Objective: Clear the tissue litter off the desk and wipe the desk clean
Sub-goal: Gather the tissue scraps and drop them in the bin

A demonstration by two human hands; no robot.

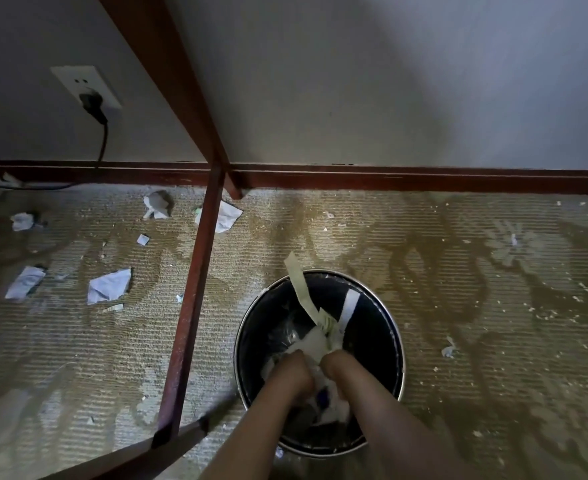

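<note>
Hands: left hand (294, 374) and right hand (339, 370) reach side by side down into the bin, both forearms entering from 6 o'clock; fingers of each curl into the wad of tissue (315, 344), gripping it.
Bin: round black wastebasket (386, 344) with a pale metal rim, standing on the carpet at about 5 o'clock of the view; a clear liner glints inside.
Bin contents: crumpled white tissue under the hands, a yellowish paper strip (297, 282) trailing over the rim at 12 o'clock, a white strip (349, 304) at 1 o'clock.
Floor litter: torn tissue scraps (107, 285) scattered at 9 to 10 o'clock, crumbs at 3 o'clock.
Carpet (493, 306): ribbed, beige with a darker pattern.
Desk frame (195, 271): dark red-brown wooden bars.
Wall: white socket (78, 81) with a black plug, 11 o'clock.
</note>
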